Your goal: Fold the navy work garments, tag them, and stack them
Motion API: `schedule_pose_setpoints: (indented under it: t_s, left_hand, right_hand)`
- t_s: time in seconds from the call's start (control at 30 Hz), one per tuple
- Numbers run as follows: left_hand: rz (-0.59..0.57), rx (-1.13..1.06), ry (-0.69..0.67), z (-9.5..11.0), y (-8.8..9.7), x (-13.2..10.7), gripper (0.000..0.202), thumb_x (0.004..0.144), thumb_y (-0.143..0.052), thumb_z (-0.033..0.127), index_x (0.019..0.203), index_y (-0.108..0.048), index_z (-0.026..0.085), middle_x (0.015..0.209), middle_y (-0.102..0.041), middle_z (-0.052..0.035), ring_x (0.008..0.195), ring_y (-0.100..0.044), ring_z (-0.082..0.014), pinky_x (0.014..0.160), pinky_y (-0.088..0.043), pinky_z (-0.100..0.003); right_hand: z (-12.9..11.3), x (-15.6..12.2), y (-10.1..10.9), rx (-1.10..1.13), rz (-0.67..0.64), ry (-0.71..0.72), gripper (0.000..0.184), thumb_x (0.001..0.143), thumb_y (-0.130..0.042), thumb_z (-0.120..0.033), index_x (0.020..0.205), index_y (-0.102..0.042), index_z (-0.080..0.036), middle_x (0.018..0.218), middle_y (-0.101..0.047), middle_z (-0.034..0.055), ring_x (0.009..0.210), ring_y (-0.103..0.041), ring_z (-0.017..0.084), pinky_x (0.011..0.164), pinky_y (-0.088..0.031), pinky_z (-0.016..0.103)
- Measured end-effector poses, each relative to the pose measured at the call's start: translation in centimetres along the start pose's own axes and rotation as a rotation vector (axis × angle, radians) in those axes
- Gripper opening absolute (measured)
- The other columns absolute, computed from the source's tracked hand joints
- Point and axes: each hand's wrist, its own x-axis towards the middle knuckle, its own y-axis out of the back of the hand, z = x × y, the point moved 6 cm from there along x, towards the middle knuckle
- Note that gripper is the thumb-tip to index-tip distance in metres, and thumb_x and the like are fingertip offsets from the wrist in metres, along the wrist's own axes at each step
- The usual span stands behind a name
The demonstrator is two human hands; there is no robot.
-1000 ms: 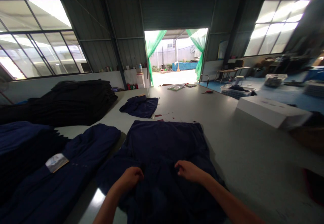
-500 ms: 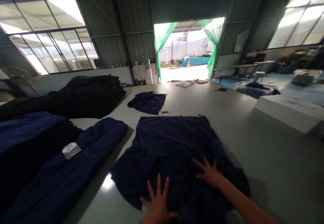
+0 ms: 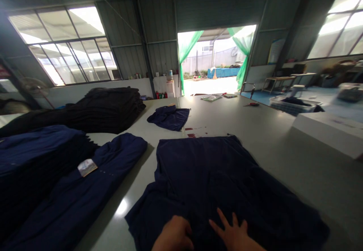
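A dark navy jacket (image 3: 198, 164) lies spread on the pale table in front of me, its straight hem at the far side with a small cord end at the corner. One sleeve-like part reaches out to the lower right, another bulges at the left. My left hand (image 3: 175, 234) is closed on the near left part of the jacket, its fingers curled under and mostly hidden. Beside it, my right hand (image 3: 234, 232) rests on the cloth with its fingers spread. Both hands are partly cut off by the bottom edge.
Left of the jacket lie a folded navy garment with a tag (image 3: 87, 167), a navy stack (image 3: 42, 145) and a black stack (image 3: 113, 109). Farther off on the table are a small navy cloth piece (image 3: 170, 118), red-handled scissors (image 3: 252, 104) and a white box (image 3: 326, 132).
My left hand has gone from spread to closed. My right hand has drawn nearer to me, and the jacket's right side now stretches out farther to the lower right. The view has shifted slightly.
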Motion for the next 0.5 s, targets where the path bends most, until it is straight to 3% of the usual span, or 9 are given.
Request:
schedule_pose_setpoints:
  t_s: [0.03, 0.1, 0.13, 0.2, 0.23, 0.3, 0.37, 0.43, 0.5]
  left_hand:
    - [0.129, 0.084, 0.058, -0.3, 2.0, -0.6, 0.049, 0.062, -0.058, 0.020, 0.110, -0.058, 0.027, 0.113, -0.059, -0.0054, 0.106, -0.051, -0.0261, 0.090, -0.041, -0.040]
    - [0.354, 0.289, 0.255, -1.1, 5.5, -1.9, 0.066, 0.058, -0.059, 0.013, 0.123, -0.047, 0.024, 0.128, -0.048, -0.0081, 0.118, -0.041, -0.0278, 0.097, -0.034, -0.041]
    - [0.416, 0.360, 0.357, -1.7, 6.6, -2.6, 0.076, 0.056, -0.061, 0.012, 0.128, -0.041, 0.023, 0.135, -0.041, -0.0096, 0.122, -0.036, -0.0307, 0.098, -0.030, -0.045]
    - [0.409, 0.378, 0.493, -3.0, 7.4, -3.4, 0.089, 0.050, -0.066, 0.009, 0.132, -0.034, 0.022, 0.138, -0.035, -0.0130, 0.124, -0.031, -0.0364, 0.097, -0.028, -0.052]
    - [0.391, 0.337, 0.501, -3.7, 7.4, -3.7, 0.087, 0.050, -0.065, 0.007, 0.131, -0.036, 0.019, 0.135, -0.039, -0.0147, 0.123, -0.033, -0.0374, 0.095, -0.028, -0.054]
    - [0.383, 0.237, 0.444, -4.5, 7.4, -3.9, 0.063, 0.056, -0.058, 0.005, 0.118, -0.051, 0.013, 0.121, -0.053, -0.0176, 0.116, -0.042, -0.0368, 0.093, -0.030, -0.053]
    - [0.400, 0.144, 0.387, -4.7, 7.6, -3.9, 0.037, 0.063, -0.049, 0.005, 0.098, -0.062, 0.011, 0.105, -0.062, -0.0182, 0.106, -0.052, -0.0348, 0.089, -0.034, -0.050]
    - [0.403, 0.070, 0.351, -3.9, 7.9, -3.7, 0.029, 0.068, -0.043, 0.007, 0.086, -0.064, 0.013, 0.095, -0.066, -0.0142, 0.096, -0.059, -0.0296, 0.084, -0.041, -0.043]
    - [0.403, -0.117, 0.236, -1.7, 8.3, -3.3, 0.028, 0.071, -0.043, 0.012, 0.091, -0.062, 0.016, 0.095, -0.067, -0.0083, 0.091, -0.061, -0.0223, 0.079, -0.044, -0.032]
  right_hand:
    - [-0.7, -0.3, 1.0, 0.031, 0.018, 0.061, 0.074, 0.058, -0.068, -0.020, 0.125, -0.044, -0.040, 0.139, -0.037, 0.0077, 0.122, -0.028, 0.048, 0.089, -0.024, 0.069]
    - [-2.5, -0.2, 3.8, 0.106, 0.128, 0.195, 0.057, 0.069, -0.058, -0.022, 0.124, -0.048, -0.032, 0.127, -0.050, 0.0093, 0.118, -0.040, 0.037, 0.094, -0.029, 0.058]
    - [-3.3, 0.1, 5.1, 0.132, 0.179, 0.233, 0.057, 0.070, -0.055, -0.022, 0.126, -0.046, -0.030, 0.126, -0.051, 0.0083, 0.119, -0.040, 0.034, 0.096, -0.029, 0.055]
    - [-4.4, 1.4, 6.4, 0.128, 0.186, 0.210, 0.068, 0.066, -0.060, -0.021, 0.130, -0.039, -0.033, 0.133, -0.045, 0.0052, 0.123, -0.034, 0.035, 0.099, -0.023, 0.057]
    - [-4.6, 2.2, 6.4, 0.114, 0.149, 0.157, 0.074, 0.064, -0.062, -0.020, 0.131, -0.037, -0.035, 0.137, -0.040, 0.0038, 0.126, -0.028, 0.038, 0.099, -0.019, 0.061]
    - [-4.4, 3.5, 6.2, 0.108, 0.093, 0.018, 0.075, 0.063, -0.064, -0.020, 0.131, -0.036, -0.036, 0.143, -0.030, 0.0028, 0.129, -0.016, 0.042, 0.097, -0.011, 0.067]
    - [-4.5, 3.9, 6.3, 0.200, 0.143, -0.007, 0.068, 0.068, -0.061, -0.028, 0.132, -0.038, -0.030, 0.146, -0.023, 0.0053, 0.131, -0.008, 0.041, 0.098, -0.008, 0.066]
    - [-5.7, 3.3, 6.6, 0.444, 0.179, 0.146, 0.067, 0.072, -0.057, -0.040, 0.133, -0.037, -0.022, 0.144, -0.026, 0.0106, 0.132, -0.013, 0.036, 0.104, -0.011, 0.057]
    - [-7.7, 2.1, 7.0, 0.836, 0.105, 0.402, 0.076, 0.069, -0.057, -0.048, 0.134, -0.032, -0.016, 0.138, -0.037, 0.0143, 0.127, -0.030, 0.030, 0.105, -0.022, 0.046]
